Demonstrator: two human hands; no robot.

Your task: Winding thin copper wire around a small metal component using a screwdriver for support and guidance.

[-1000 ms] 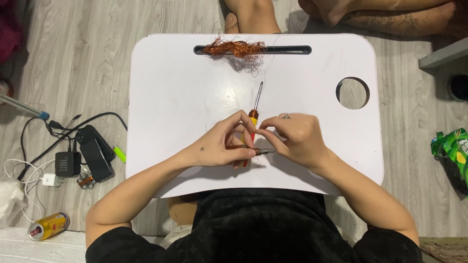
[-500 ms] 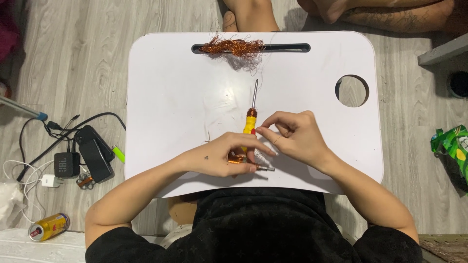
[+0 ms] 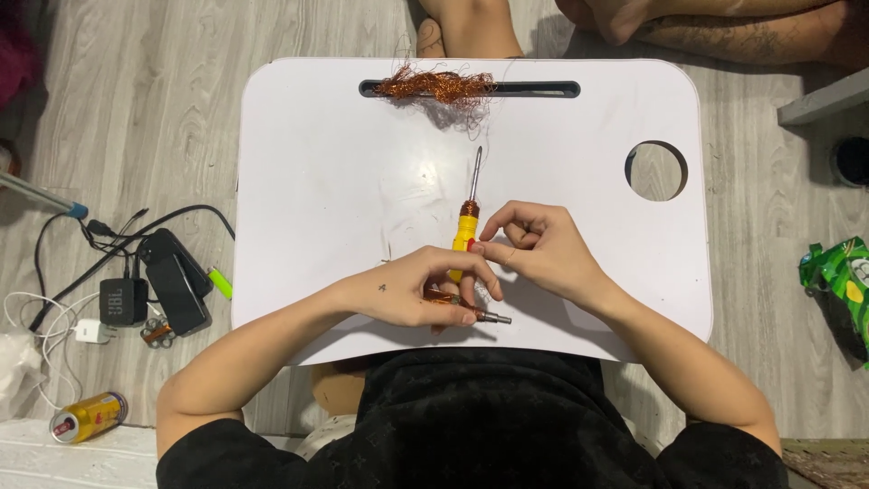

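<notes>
My left hand point(image 3: 421, 294) is curled shut around a small motor armature point(image 3: 453, 303), copper winding just showing under my fingers and its steel shaft point(image 3: 493, 318) sticking out past my fingertips, toward my right. The part sits low against the white lap table point(image 3: 317, 181), close to my body.

My right hand point(image 3: 534, 249) is just beyond and to the right of the left. Thumb and forefinger are pinched together near the end of the handle of the yellow screwdriver point(image 3: 467, 226). Whether they grip the handle itself or a fine strand of wire I cannot tell. The screwdriver lies flat, blade pointing away from me.

A tangle of stripped copper wire point(image 3: 434, 87) rests at the far edge, over the tablet slot point(image 3: 543, 90), well beyond both hands.

Notes for doing this step well, in my judgement:
- Keep the left grip firm on the core, not on the winding, so the part cannot spin.
- Pull any strand straight along its lay; thin copper will likely snap if jerked.
- Keep the screwdriver tip pointed away from my left fingers.
</notes>
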